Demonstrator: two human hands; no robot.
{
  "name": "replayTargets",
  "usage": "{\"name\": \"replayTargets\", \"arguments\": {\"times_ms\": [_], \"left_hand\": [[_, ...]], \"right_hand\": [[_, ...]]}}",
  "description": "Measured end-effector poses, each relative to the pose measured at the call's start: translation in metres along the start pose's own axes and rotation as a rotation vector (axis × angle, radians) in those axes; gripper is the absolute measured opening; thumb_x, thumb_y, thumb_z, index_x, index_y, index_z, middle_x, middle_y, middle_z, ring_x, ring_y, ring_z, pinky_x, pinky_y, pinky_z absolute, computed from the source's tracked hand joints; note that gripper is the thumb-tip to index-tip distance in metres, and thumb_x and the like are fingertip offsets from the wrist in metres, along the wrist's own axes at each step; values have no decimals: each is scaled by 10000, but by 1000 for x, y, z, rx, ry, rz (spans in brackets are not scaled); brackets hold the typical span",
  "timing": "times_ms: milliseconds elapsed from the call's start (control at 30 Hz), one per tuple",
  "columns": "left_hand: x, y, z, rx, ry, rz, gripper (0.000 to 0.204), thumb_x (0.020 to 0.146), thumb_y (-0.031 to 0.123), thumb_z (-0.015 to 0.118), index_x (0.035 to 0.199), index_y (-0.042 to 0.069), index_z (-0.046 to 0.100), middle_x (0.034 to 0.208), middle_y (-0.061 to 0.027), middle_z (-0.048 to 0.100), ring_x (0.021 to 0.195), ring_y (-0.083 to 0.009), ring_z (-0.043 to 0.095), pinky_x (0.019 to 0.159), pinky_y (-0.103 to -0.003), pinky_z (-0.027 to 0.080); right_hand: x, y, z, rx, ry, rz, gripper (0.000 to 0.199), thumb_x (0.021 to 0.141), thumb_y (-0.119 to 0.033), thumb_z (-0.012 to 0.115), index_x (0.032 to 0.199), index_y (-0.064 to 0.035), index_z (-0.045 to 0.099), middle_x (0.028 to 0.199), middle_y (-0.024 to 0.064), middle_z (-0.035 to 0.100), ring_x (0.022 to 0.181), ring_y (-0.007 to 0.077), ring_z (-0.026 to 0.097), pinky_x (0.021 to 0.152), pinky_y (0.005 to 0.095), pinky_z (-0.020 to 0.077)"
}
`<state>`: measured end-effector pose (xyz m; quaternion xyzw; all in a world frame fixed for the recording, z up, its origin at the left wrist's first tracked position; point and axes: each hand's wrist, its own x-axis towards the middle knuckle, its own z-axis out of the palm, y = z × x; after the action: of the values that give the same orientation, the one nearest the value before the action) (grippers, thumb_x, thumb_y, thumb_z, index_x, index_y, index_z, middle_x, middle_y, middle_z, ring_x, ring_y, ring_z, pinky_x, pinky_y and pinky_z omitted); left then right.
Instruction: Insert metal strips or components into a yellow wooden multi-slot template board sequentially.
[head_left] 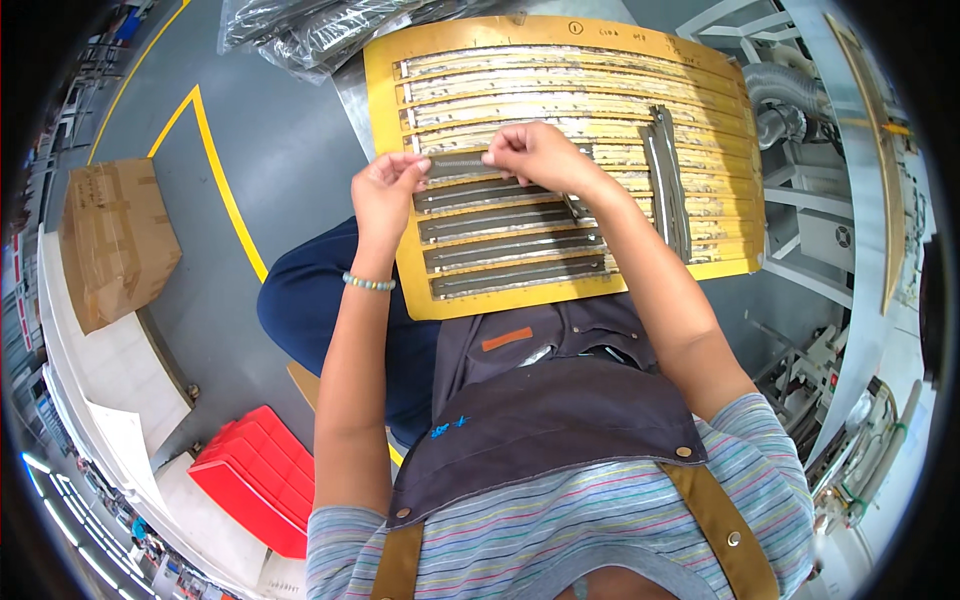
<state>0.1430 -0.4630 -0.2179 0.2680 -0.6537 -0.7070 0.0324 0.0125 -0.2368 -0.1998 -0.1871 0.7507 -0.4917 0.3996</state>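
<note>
Several slots of a yellow board (383, 100) are filled with grey strips (517, 251); loose strips (668, 185) are laid crosswise near the right forearm, and a cardboard box (120, 240) is seen at left. Over the board, one narrow, dark, textured strip (457, 166) is pinched by the left hand (383, 192) and right hand (545, 160).

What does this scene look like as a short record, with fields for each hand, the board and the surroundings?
Left hand: pinching the left end of a dark strip
Right hand: pinching that strip farther right
Board: yellow, with parallel rows
Laid strips: along the rows nearest the person
Loose strips: bundled across the rows, farther right
Left side: cardboard box, red bin
Beyond board: plastic-wrapped items
</note>
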Motion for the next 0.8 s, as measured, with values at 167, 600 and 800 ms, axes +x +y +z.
{"name": "replayTargets", "arguments": {"times_ms": [167, 600, 800], "left_hand": [[46, -15, 5, 443, 208, 188, 100, 917, 75, 818, 952, -15, 791, 843, -80, 804, 698, -109, 735, 676, -277, 594], [51, -11, 4, 574, 241, 241, 99, 893, 40, 790, 955, -32, 761, 845, -117, 783, 704, -161, 739, 704, -314, 601], [48, -10, 6, 580, 261, 276, 91, 881, 24, 777, 946, -33, 747, 846, -115, 769, 697, -166, 717, 706, -319, 591]], "right_hand": [[57, 2, -3, -279, 116, 22, 223, 959, -271, 803, 845, -83, 766, 701, 17, 744, 579, 110, 657, 607, 297, 523], [67, -2, 4, -282, 183, 107, 218, 900, -301, 846, 812, -114, 775, 684, 11, 759, 608, 105, 709, 641, 286, 547], [68, -1, 7, -273, 192, 96, 208, 898, -296, 852, 821, -117, 783, 694, 7, 766, 618, 97, 716, 654, 282, 552]]}}
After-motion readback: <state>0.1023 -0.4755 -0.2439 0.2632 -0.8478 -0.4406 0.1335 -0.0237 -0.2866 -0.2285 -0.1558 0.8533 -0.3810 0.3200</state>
